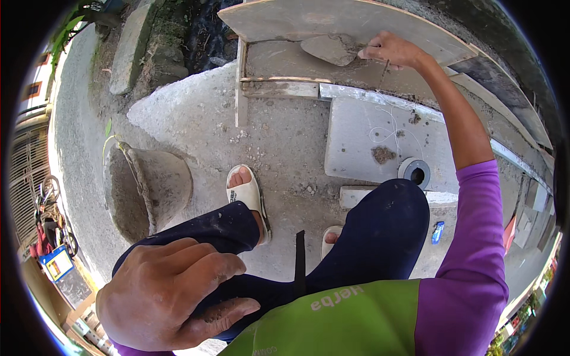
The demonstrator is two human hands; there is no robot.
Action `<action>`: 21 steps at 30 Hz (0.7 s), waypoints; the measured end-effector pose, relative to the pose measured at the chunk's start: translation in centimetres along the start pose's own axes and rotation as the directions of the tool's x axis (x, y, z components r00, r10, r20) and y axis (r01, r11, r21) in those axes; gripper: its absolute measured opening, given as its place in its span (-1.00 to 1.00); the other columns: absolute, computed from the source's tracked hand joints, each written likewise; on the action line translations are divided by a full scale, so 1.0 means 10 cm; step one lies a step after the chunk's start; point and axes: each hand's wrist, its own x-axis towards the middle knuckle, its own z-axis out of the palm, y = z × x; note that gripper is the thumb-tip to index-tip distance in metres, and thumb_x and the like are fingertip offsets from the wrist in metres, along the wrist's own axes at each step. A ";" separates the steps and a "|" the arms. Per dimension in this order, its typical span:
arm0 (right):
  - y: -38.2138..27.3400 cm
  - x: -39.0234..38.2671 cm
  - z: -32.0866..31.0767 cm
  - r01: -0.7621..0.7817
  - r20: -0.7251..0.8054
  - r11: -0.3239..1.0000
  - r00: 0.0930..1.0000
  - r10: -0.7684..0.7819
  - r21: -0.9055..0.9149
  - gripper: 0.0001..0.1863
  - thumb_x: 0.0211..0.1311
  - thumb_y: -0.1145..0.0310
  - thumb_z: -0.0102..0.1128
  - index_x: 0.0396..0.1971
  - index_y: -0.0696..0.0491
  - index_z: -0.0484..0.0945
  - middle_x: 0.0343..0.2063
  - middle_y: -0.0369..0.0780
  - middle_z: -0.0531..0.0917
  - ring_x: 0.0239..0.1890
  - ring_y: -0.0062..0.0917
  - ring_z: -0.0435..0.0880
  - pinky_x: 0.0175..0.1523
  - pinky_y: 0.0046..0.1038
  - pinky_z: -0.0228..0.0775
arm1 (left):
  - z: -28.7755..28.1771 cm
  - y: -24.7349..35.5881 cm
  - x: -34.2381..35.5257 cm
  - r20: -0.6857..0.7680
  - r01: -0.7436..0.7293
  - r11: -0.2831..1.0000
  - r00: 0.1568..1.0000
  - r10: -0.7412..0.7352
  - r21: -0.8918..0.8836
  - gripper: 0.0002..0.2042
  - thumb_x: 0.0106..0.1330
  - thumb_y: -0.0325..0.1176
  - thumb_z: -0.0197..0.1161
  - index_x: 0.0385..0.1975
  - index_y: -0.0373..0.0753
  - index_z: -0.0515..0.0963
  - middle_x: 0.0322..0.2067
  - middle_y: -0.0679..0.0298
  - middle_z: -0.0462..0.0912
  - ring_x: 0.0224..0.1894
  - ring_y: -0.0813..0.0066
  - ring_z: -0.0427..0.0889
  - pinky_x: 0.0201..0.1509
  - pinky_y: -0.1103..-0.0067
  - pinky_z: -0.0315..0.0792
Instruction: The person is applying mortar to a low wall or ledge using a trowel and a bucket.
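Note:
My right hand is closed around the handle end of a trowel, whose broad, pointed blade is coated in grey mortar. The blade lies over wet-looking grey mortar inside a trough of boards. A thin dark rod sticks out below the fingers; whether the hand holds it too I cannot tell. Close up at lower left, my left hand hovers over my thigh, fingers loosely bent and thumb apart, with nothing seen in it.
A mortar-crusted bucket lies at the left. To the right, a grey slab bears loose white string and a grey ring-shaped spool. A small blue packet lies beyond my knee. Boards wall the trough's far side.

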 end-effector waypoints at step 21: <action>1.40 -1.01 -0.39 -0.111 0.052 0.965 0.991 0.127 -0.237 -0.60 0.34 0.01 0.26 -0.18 0.08 0.69 -0.42 -0.09 0.63 -0.50 -0.31 0.66 -0.40 -0.28 0.56 | -0.03 -0.34 0.36 0.087 0.004 0.978 0.996 -0.022 0.206 -0.68 0.29 -0.27 0.41 -0.13 -0.35 0.54 -0.35 0.07 0.67 -0.32 0.02 0.70 -0.25 0.30 0.56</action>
